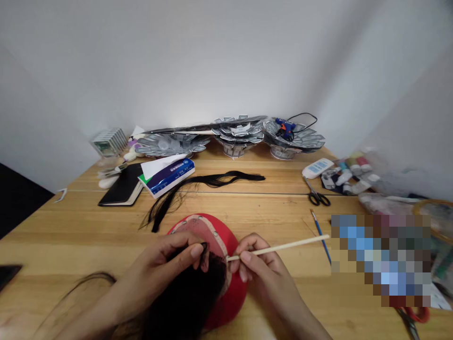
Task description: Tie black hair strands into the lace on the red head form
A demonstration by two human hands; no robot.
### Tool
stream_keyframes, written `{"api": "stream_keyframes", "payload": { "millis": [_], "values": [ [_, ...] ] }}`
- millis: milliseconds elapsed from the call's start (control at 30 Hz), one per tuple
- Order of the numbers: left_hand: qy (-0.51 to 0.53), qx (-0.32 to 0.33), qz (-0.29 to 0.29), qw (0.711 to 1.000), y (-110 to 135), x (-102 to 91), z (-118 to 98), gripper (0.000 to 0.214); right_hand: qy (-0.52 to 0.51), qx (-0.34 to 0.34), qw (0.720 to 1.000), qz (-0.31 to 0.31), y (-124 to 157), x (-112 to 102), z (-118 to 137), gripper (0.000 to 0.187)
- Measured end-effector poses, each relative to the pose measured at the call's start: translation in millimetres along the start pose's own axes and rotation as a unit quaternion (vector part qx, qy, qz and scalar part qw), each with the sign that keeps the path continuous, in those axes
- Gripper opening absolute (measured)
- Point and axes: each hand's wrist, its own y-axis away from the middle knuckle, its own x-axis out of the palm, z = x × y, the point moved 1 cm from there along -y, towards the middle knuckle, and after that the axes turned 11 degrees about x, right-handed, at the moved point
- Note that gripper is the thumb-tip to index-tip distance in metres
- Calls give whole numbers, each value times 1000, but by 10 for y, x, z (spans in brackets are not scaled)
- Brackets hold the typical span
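Note:
A red dome-shaped wig block sits at the table's near edge, with a pinkish lace cap on top. Black hair covers its near side. My left hand pinches a small loop of the black hair between thumb and fingers at the hairline. My right hand grips a thin pale wooden stick, its tip touching the cap edge beside the pinched hair. A loose bundle of black hair lies on the table behind the block.
Behind lie a black notebook, a blue tissue pack, scissors, a blue paintbrush, paint tubes, a white remote, and three silver paper bowls, one holding a glue gun. A wooden table meets white walls.

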Motion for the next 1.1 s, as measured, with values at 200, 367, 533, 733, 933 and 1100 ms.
{"api": "stream_keyframes", "payload": {
  "millis": [200,367,533,733,933,1100],
  "values": [
    [-31,0,48,998,-22,-17,-18,33,-8,-9,1000,-10,-43,8,-22,28],
    [-42,-11,94,995,-29,-22,-79,32,-3,-11,1000,-21,-22,34,-34,30],
    [-58,-28,109,992,-7,-31,-109,34,12,-4,999,-36,10,77,18,32],
    [-75,-33,103,991,0,-26,-101,36,20,-4,998,-63,23,103,36,36],
    [-123,3,110,986,-5,-32,-163,33,47,-1,996,-79,67,103,32,37],
    [-138,27,161,977,-16,-25,-256,31,68,-8,984,-167,122,174,56,37]
  ]
}}
